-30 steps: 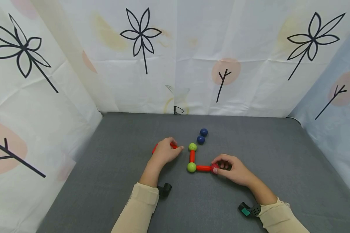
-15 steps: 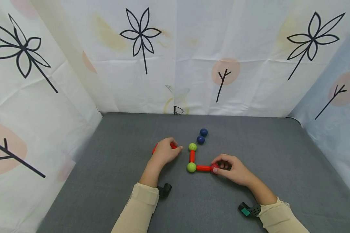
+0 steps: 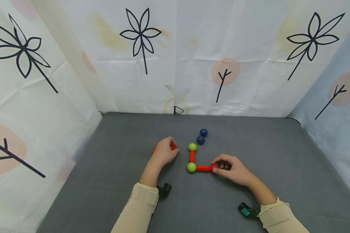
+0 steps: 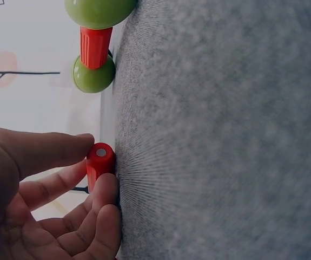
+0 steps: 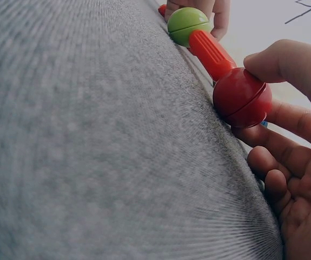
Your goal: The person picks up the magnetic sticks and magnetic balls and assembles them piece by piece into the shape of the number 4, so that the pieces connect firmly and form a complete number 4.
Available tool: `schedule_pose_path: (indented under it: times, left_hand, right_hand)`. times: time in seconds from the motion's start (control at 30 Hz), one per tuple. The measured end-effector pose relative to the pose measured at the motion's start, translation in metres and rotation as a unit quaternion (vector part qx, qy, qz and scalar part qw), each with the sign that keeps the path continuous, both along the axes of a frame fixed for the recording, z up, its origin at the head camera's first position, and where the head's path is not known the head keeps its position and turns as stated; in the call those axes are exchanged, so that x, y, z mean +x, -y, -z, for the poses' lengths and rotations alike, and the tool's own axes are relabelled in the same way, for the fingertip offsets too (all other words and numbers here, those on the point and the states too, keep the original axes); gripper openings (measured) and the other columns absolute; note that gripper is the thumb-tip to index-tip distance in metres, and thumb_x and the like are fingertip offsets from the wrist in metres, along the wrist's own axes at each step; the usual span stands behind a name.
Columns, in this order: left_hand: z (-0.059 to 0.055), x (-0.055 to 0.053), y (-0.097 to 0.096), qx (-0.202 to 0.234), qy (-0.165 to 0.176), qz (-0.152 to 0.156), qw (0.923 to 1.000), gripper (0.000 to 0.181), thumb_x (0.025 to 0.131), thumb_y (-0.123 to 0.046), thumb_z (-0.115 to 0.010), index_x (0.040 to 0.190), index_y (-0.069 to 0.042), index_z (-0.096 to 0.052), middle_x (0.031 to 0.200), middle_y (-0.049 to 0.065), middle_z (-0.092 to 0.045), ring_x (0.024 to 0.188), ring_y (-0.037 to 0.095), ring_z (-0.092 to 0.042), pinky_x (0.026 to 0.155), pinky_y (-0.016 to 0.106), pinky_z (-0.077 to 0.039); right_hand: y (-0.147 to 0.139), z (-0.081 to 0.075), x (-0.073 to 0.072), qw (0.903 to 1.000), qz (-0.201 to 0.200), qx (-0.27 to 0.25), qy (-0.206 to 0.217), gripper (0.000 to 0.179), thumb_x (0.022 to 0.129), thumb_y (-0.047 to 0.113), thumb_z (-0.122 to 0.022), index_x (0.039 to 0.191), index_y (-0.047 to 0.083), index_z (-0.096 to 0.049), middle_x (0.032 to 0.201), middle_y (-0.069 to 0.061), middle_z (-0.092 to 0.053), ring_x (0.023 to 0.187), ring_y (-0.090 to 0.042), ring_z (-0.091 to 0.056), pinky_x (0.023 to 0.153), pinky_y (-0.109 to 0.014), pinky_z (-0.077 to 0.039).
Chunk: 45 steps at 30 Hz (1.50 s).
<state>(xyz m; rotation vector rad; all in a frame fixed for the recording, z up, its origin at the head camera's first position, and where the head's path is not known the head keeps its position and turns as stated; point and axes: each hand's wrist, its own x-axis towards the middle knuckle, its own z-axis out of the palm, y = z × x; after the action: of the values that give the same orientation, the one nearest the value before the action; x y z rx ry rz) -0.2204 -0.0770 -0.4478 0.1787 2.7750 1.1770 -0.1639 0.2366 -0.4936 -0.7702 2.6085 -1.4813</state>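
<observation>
My left hand (image 3: 165,152) pinches a red magnetic rod (image 4: 101,157) between thumb and fingers, low at the tabletop. A round metal spot shows on the rod's near end in the left wrist view. My right hand (image 3: 234,169) grips a red ball (image 5: 243,97) with thumb and fingertips. From that ball a second red rod (image 3: 203,168) runs left to a green ball (image 3: 191,167). Another red rod (image 3: 192,156) leads away from this corner to a farther green ball (image 3: 192,147), so the joined pieces form an L.
Two blue balls (image 3: 204,132) lie beyond the far green ball. Part of another red piece (image 3: 154,148) peeks out left of my left hand. Printed white cloth (image 3: 192,64) hangs behind and beside the grey tabletop (image 3: 128,129).
My left thumb has drawn in to the left, closer to the fingers and the red rod. The right hand, red ball and L of joined pieces stay put.
</observation>
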Motion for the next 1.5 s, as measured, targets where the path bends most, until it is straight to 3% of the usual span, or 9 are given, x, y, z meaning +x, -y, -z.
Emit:
schedule_pose_path:
  times: [0.47,0.8,0.93,1.17,1.5]
  left_hand:
    - [0.0,-0.002,-0.001,-0.016,0.011,-0.008,0.9998,0.03,0.096,-0.014,-0.075,0.123,-0.007,-0.063,0.086,0.006,-0.062,0.073,0.02,-0.057,0.064,0.031,-0.045]
    - [-0.001,-0.003,-0.002,-0.016,0.027,-0.005,0.9995,0.046,0.095,-0.011,-0.068,0.14,-0.008,-0.063,0.071,0.001,-0.052,0.058,0.016,-0.047,0.057,0.029,-0.04]
    - [-0.002,-0.003,-0.002,-0.009,0.04,-0.002,0.9991,0.046,0.096,-0.012,-0.068,0.141,-0.007,-0.064,0.066,0.0,-0.048,0.055,0.015,-0.043,0.055,0.028,-0.038]
    - [-0.001,-0.001,-0.002,-0.002,0.043,-0.002,0.9991,0.042,0.095,-0.014,-0.07,0.136,-0.005,-0.064,0.076,0.004,-0.057,0.064,0.018,-0.052,0.059,0.03,-0.043]
    - [-0.004,0.004,-0.012,0.022,0.041,0.025,0.9986,0.042,0.095,-0.014,-0.069,0.136,-0.005,-0.064,0.077,0.004,-0.058,0.062,0.017,-0.051,0.059,0.03,-0.043]
  right_hand:
    - [0.0,0.0,0.0,1.0,-0.002,0.001,-0.003,0.017,0.097,0.01,-0.076,0.114,0.011,-0.076,0.091,0.003,-0.063,0.073,-0.011,-0.053,0.066,-0.026,-0.046]
    - [0.0,-0.001,0.0,1.0,0.001,0.002,-0.001,0.017,0.097,0.011,-0.077,0.114,0.012,-0.076,0.091,0.003,-0.063,0.074,-0.011,-0.053,0.066,-0.026,-0.045]
    - [-0.001,-0.001,0.0,1.0,0.001,0.002,-0.002,0.017,0.097,0.011,-0.077,0.114,0.012,-0.076,0.091,0.003,-0.063,0.073,-0.011,-0.053,0.066,-0.026,-0.046]
    - [-0.001,0.0,0.0,1.0,-0.001,0.004,-0.002,0.017,0.097,0.011,-0.076,0.115,0.012,-0.076,0.092,0.004,-0.064,0.074,-0.01,-0.054,0.066,-0.026,-0.046]
    - [0.001,0.0,0.001,1.0,-0.005,-0.005,-0.006,0.016,0.097,0.01,-0.076,0.113,0.011,-0.076,0.09,0.003,-0.064,0.072,-0.011,-0.053,0.064,-0.027,-0.046]
